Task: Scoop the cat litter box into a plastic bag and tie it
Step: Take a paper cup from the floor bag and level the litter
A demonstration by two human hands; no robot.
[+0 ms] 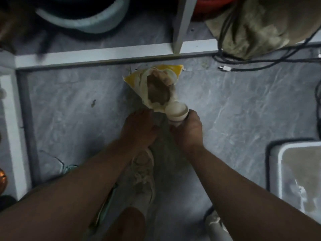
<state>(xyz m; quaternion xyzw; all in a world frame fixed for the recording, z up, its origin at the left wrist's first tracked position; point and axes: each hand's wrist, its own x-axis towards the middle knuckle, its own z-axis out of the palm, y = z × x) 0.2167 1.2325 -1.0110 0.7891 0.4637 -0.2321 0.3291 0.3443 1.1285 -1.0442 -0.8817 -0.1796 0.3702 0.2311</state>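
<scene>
Centre frame, on the grey floor: a yellow-and-white plastic bag lies with its mouth gaping toward the viewer, brownish litter visible inside. Left hand grips the bag's near edge, presumably to keep the mouth open. Right hand has its fingers curled round a white cup-like scoop, tipped at the opening. Lower right, the litter box stands well apart.

Yellow-cornered plastic bag, mouth open
</scene>
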